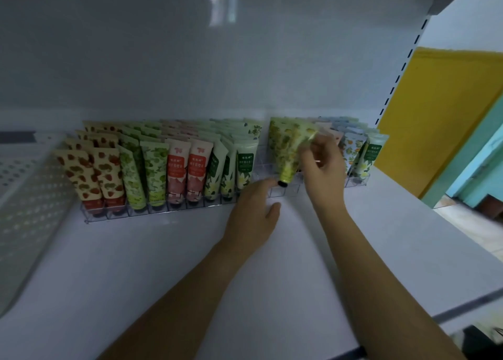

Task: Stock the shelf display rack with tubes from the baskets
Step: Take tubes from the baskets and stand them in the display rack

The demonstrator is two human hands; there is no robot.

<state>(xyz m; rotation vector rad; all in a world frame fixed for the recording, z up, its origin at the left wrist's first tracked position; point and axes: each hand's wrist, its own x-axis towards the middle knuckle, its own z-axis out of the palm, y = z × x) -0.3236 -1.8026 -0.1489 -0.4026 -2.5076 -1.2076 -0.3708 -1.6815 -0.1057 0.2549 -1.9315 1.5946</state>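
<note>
Right grip (324, 166) pinches the crimped end of a yellow-green floral tube (289, 155) between thumb and fingertips. The tube hangs tilted, its black cap (283, 183) pointing down over an open slot near the front edge of the clear display rack (109, 218). Motion blur hides exactly how my fingers lie. My left grip (253, 209) is spread and relaxed, fingers reaching to the rack's front edge just left of that slot and thumb out to the side; I cannot tell whether the fingertips actually touch the plastic. Toward the rack's left end the columns stand full: strawberry-print tubes (81, 174), green-leaf tubes (153, 169), pink tubes (177, 169) and white-flower tubes (243, 166). More yellow-green tubes (276, 135) fill the rows behind the one I hold, and orange-print tubes (351, 152) stand at the rack's right end. The rack sits at the back of the white shelf (190, 272), and no basket is in view. I judge I am mid-placement, seating one tube in a front slot of the yellow-green column, with a few slots nearby left to fill. Next, I should bring the tube nearer upright so the cap drops cleanly between the dividers. Then I lower it until it leans on the tube behind, steadying the rack with my left grip so it does not slide.
</note>
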